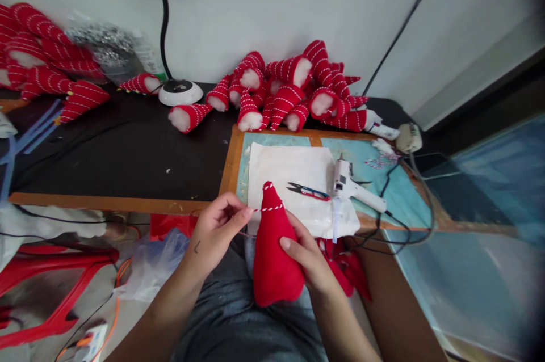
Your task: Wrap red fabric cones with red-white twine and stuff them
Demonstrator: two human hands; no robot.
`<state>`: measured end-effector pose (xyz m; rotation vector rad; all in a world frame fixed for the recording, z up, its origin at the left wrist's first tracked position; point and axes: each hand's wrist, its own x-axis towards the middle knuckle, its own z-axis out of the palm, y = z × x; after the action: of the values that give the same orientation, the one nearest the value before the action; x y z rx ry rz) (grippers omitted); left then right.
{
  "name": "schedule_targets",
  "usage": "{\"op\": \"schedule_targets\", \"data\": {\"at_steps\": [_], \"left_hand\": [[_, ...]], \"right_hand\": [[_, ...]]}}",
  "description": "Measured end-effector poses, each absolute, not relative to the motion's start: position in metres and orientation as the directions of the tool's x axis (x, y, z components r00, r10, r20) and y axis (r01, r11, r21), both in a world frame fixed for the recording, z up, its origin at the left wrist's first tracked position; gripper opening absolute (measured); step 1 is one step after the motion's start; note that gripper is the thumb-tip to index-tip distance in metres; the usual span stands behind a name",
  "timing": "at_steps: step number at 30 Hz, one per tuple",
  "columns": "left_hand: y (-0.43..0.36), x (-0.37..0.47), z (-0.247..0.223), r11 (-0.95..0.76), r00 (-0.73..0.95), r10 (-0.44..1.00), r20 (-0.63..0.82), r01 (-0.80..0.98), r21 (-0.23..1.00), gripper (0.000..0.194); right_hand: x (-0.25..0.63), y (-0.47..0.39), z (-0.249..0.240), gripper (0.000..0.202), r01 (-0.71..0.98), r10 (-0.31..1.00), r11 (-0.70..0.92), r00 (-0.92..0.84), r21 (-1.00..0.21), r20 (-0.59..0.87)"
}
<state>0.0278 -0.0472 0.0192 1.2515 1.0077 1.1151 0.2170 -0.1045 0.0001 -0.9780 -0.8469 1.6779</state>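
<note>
A plain red fabric cone (pixel 276 260) stands upright over my lap, its narrow tip pointing to the table. My right hand (pixel 309 251) grips its right side, thumb across the front. Red-and-white twisted cord (pixel 271 208) crosses the cone below the tip, and a bit of it shows at the very top. My left hand (pixel 223 223) pinches the cord's free length between thumb and fingers, pulled out to the left. Just beyond the cone, thread snips (pixel 309 190) lie on a white sheet (pixel 293 163), with a white glue gun (pixel 355 186) to their right.
Striped, stuffed red cones (pixel 283 101) are heaped along the wall, with more (pixel 46 50) at far left. A lamp base (pixel 180 92) stands between the heaps. Cables (pixel 389 237) hang at the right table edge. A red stool (pixel 59 288) and plastic bag (pixel 155 262) are lower left.
</note>
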Motion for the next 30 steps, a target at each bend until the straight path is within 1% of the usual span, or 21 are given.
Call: {"op": "schedule_targets", "data": {"at_steps": [2,4,8,11,13,15,16,18,20,22,24,26,27,28,30], "left_hand": [[-0.047,0.029,0.015,0.062,0.247,0.969,-0.03,-0.121,0.991,0.041],[-0.047,0.031,0.012,0.118,0.317,0.946,-0.064,-0.153,0.981,0.043],[-0.047,0.037,0.013,0.212,0.454,0.887,-0.08,-0.248,0.945,0.047],[-0.047,0.039,0.015,0.299,0.618,0.78,-0.095,-0.235,0.925,0.059],[-0.045,0.039,0.016,0.296,0.674,0.734,-0.079,-0.212,0.931,0.055],[-0.043,0.038,0.016,0.248,0.639,0.767,-0.057,-0.214,0.945,0.05],[-0.042,0.038,0.016,0.229,0.601,0.797,-0.06,-0.209,0.951,0.048],[-0.04,0.038,0.017,0.225,0.511,0.854,-0.093,-0.204,0.953,0.046],[-0.04,0.038,0.019,0.219,0.427,0.897,-0.113,-0.207,0.954,0.043],[-0.04,0.04,0.023,0.173,0.364,0.927,-0.089,-0.204,0.964,0.042],[-0.041,0.041,0.027,0.117,0.315,0.947,-0.057,-0.174,0.978,0.04],[-0.042,0.042,0.031,0.091,0.289,0.956,-0.044,-0.15,0.985,0.04],[-0.042,0.042,0.032,0.092,0.291,0.956,-0.045,-0.149,0.985,0.04],[-0.042,0.041,0.032,0.098,0.305,0.951,-0.047,-0.153,0.983,0.04],[-0.04,0.038,0.03,0.116,0.355,0.934,-0.048,-0.172,0.978,0.04]], "right_hand": [[0.216,-0.106,0.0,0.062,-0.474,0.941,-0.33,-0.236,-0.816,-0.243],[0.214,-0.107,-0.001,0.065,-0.536,0.931,-0.357,-0.273,-0.765,-0.243],[0.211,-0.105,-0.004,0.058,-0.573,0.911,-0.372,-0.374,-0.73,-0.171],[0.21,-0.102,-0.007,0.053,-0.594,0.876,-0.4,-0.471,-0.698,-0.102],[0.211,-0.099,-0.01,0.053,-0.576,0.826,-0.461,-0.557,-0.675,-0.088],[0.214,-0.097,-0.012,0.056,-0.537,0.811,-0.483,-0.573,-0.692,-0.121],[0.216,-0.096,-0.013,0.056,-0.521,0.834,-0.461,-0.531,-0.718,-0.15],[0.222,-0.095,-0.012,0.053,-0.501,0.909,-0.357,-0.381,-0.788,-0.17],[0.229,-0.096,-0.01,0.053,-0.452,0.957,-0.23,-0.263,-0.862,-0.118],[0.233,-0.097,-0.007,0.057,-0.361,0.969,-0.134,-0.244,-0.923,-0.045],[0.234,-0.097,-0.003,0.064,-0.248,0.967,-0.074,-0.255,-0.966,-0.008],[0.232,-0.097,-0.001,0.068,-0.159,0.971,-0.049,-0.24,-0.986,-0.01],[0.231,-0.096,0.0,0.065,-0.142,0.973,-0.048,-0.231,-0.989,-0.014],[0.231,-0.096,0.0,0.06,-0.152,0.971,-0.062,-0.239,-0.986,-0.024],[0.232,-0.095,0.001,0.05,-0.236,0.955,-0.14,-0.288,-0.962,-0.068]]}}
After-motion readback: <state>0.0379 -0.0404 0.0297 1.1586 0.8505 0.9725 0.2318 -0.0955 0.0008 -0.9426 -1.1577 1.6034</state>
